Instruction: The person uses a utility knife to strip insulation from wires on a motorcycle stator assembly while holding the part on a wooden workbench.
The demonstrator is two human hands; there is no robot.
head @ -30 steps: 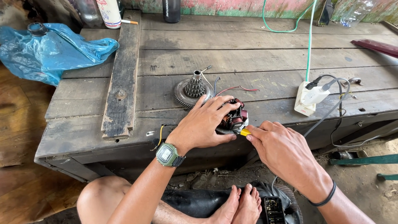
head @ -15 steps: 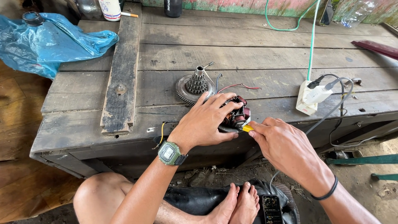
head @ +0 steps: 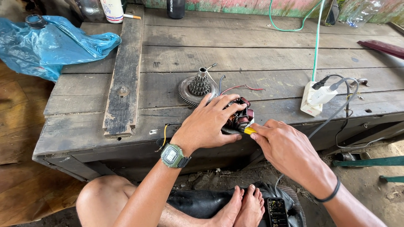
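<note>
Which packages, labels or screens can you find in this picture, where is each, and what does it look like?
White cylindrical container with printed label: bench's far left, upright.
Dark bottle with pale label: far edge, middle.
Green digital wristwatch, small grey screen: on left wrist.
Black phone, lit screen with coloured icons: ground, beside the bare feet.

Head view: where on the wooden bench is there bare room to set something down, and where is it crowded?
Bare planks run between the gear and the white power adapter, and across the back boards right of the loose plank. The front edge is crowded: the left hand covers the wound coil part, and the right hand holds a yellow-handled tool against it. The blue bag fills the far left.
</note>
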